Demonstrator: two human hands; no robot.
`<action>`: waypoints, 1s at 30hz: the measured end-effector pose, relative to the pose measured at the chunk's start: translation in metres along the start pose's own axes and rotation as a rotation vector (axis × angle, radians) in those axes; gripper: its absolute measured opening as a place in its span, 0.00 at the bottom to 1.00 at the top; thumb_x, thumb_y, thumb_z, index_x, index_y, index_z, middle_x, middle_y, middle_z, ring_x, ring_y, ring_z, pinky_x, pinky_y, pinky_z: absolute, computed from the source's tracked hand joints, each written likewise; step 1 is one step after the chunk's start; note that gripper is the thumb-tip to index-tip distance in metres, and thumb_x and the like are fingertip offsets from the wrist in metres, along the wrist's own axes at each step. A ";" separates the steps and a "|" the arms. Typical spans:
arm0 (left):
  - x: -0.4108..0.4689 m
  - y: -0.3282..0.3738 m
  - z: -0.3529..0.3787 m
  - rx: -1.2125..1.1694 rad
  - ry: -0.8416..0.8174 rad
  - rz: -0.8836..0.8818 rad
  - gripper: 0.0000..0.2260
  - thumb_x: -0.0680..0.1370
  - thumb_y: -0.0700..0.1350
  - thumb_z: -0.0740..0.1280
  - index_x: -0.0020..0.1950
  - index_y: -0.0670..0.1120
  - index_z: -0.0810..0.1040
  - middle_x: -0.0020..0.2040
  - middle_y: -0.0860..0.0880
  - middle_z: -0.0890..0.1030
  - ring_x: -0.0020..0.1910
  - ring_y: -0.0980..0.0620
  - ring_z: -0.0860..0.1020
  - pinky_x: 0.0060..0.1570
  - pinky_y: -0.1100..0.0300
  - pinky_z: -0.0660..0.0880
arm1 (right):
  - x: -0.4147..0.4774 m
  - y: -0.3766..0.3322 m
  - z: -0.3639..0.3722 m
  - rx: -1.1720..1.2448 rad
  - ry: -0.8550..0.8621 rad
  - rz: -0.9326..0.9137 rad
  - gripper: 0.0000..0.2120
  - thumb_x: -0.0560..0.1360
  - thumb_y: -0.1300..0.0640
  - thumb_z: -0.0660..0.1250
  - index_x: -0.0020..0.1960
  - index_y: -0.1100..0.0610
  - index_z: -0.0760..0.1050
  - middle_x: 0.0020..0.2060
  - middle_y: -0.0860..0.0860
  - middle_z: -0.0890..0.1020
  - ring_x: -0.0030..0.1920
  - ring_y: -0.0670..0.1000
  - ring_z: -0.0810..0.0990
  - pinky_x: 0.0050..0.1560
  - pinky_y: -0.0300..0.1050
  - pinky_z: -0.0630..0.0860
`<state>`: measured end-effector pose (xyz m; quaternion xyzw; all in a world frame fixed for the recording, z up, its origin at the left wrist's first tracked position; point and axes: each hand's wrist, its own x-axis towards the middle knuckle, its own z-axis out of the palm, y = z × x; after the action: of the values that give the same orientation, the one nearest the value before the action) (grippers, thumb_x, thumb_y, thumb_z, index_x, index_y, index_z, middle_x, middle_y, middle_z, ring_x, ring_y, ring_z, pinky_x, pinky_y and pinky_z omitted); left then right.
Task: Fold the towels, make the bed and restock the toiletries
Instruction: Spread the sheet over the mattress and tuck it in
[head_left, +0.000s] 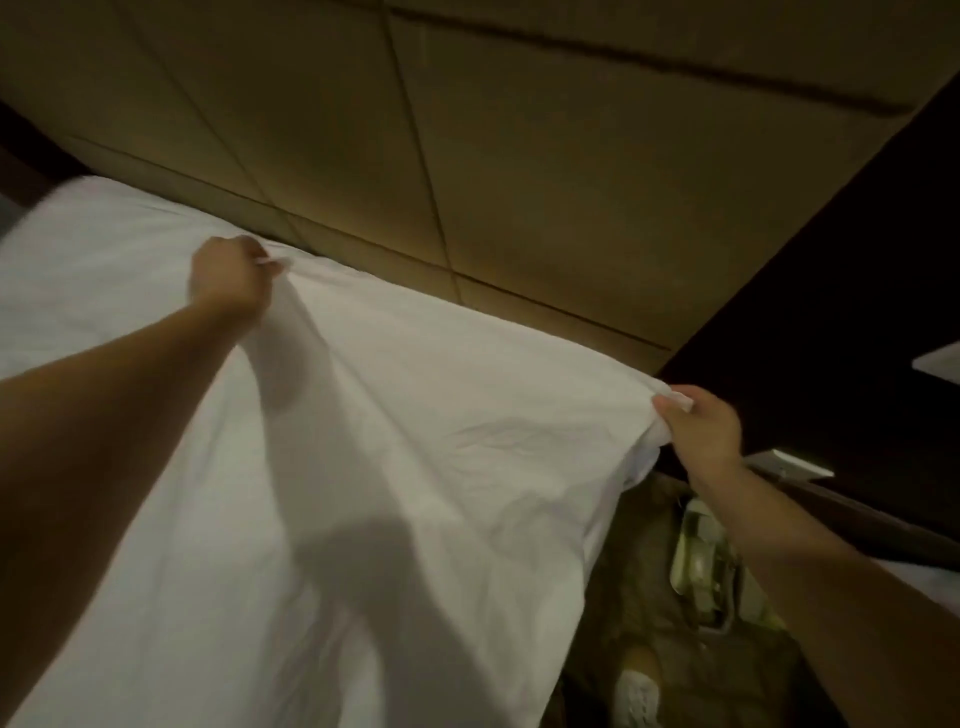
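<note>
Beige headboard | white sheet creased | left hand, right hand grip edge

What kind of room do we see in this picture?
Probably a hotel bedroom. The left hand and the right hand grip a white sheet over a bed, a padded, panelled headboard wall rises behind it, and patterned carpet lies beside it.

- The bed lies against a tan panelled headboard.
- A creased white sheet covers the bed, its far edge raised in two places.
- On the patterned floor beside the bed is a pale shoe.
</note>
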<state>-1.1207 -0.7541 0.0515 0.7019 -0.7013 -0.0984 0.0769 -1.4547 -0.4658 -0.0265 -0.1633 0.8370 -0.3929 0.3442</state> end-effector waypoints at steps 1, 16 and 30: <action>0.007 -0.003 0.024 0.009 -0.005 -0.019 0.18 0.78 0.52 0.66 0.56 0.38 0.79 0.55 0.33 0.77 0.56 0.34 0.75 0.56 0.48 0.71 | 0.010 0.011 0.012 -0.020 0.021 0.036 0.10 0.77 0.58 0.66 0.56 0.62 0.77 0.46 0.55 0.78 0.53 0.59 0.78 0.58 0.53 0.75; -0.023 0.013 0.198 0.219 0.043 0.252 0.14 0.81 0.42 0.54 0.63 0.37 0.69 0.62 0.34 0.69 0.63 0.35 0.67 0.60 0.38 0.63 | 0.074 0.068 0.059 0.589 0.055 0.473 0.11 0.75 0.53 0.70 0.55 0.55 0.75 0.53 0.54 0.81 0.54 0.57 0.80 0.60 0.58 0.75; -0.055 0.129 0.215 0.217 -0.379 0.577 0.10 0.80 0.47 0.61 0.58 0.46 0.75 0.57 0.44 0.76 0.58 0.42 0.73 0.59 0.47 0.67 | 0.074 0.084 0.042 0.706 -0.183 0.485 0.19 0.76 0.49 0.67 0.63 0.57 0.75 0.55 0.55 0.82 0.56 0.56 0.81 0.57 0.53 0.77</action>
<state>-1.2987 -0.6931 -0.1237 0.4484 -0.8787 -0.1261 -0.1048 -1.4775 -0.4755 -0.1439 0.1315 0.6316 -0.5464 0.5341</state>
